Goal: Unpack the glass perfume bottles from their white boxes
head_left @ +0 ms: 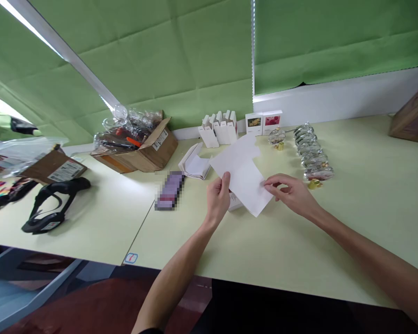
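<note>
A white sheet of paper [242,171] with a notched far end is held up above the table between both hands. My left hand [218,197] pinches its left edge, thumb on top. At the right edge, the fingertips of my right hand [290,192] are closed on the sheet. Partly hidden beneath the paper, a small white box [234,202] lies on the table. Beyond the left hand rests an opened white packet with paper sheets [196,162]. Past the sheet's far end, a clear glass bottle [276,135] sits beside a gold cap [279,146].
White folded cartons [218,130] and two picture boxes [264,123] stand along the wall. A row of several glass bottles [311,150] lies at the right. On the left are a pixelated purple item [169,190], a cardboard box of wrapped goods [135,155] and a black strapped device [54,204].
</note>
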{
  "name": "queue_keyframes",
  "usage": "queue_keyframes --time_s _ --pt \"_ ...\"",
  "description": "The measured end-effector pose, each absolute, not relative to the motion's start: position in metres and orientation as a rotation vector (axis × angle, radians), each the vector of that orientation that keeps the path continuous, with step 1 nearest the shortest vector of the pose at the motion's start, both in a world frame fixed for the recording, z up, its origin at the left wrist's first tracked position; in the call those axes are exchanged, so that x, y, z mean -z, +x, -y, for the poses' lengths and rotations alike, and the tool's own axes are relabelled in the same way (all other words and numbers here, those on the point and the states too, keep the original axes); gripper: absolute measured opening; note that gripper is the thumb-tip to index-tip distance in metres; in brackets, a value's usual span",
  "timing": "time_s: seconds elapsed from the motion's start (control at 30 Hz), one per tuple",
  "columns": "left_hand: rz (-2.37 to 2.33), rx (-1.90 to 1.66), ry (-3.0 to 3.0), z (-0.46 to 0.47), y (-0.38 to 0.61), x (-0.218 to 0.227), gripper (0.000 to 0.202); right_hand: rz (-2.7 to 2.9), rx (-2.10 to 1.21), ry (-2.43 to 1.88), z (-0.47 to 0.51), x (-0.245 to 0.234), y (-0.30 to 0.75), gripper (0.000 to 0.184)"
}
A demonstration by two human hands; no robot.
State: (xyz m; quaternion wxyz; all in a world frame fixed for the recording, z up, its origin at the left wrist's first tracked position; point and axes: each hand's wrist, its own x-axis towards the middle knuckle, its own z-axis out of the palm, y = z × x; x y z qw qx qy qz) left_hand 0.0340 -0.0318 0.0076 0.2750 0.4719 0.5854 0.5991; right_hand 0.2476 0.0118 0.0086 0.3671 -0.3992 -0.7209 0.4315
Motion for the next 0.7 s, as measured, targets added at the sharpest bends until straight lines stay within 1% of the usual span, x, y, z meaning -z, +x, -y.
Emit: queue_keyframes --time_s 0.13,0.27,0.4,0.5,0.6,0.63,0.7 --pt "-1.434 -1.602 1.118 0.025 0.028 -0.004 0.055 1.941 -0.93 -0.927 -0.009 0.002 0.244 0.02" --pt "-1.452 -1.617 1.24 0.012 0.012 0.003 0.043 1.889 -0.885 -0.926 -0.008 0.004 0.244 0.019" --pt "-1.751 -1.72 1.413 -0.005 -0.021 0.004 0.042 1.885 -0.878 -0.983 -0.01 0.002 0.247 0.021" --pt "-2.02 -1.654 1.529 -0.016 -0.052 -0.003 0.042 1.894 -0.855 -1.015 -0.013 0.001 0.249 0.021" --pt "-2.315 -1.59 1.61 -0.023 -0.082 -0.01 0.032 1.88 -0.822 -1.008 -0.017 0.001 0.251 0.022" --pt "-2.38 -1.563 1.578 -0.026 -0.09 -0.011 0.031 1.874 -0.811 -1.002 -0.019 0.0 0.252 0.022" --pt "-2.361 -1.52 1.542 -0.03 -0.106 -0.011 0.033 1.863 -0.795 -0.999 -0.021 -0.001 0.254 0.023"
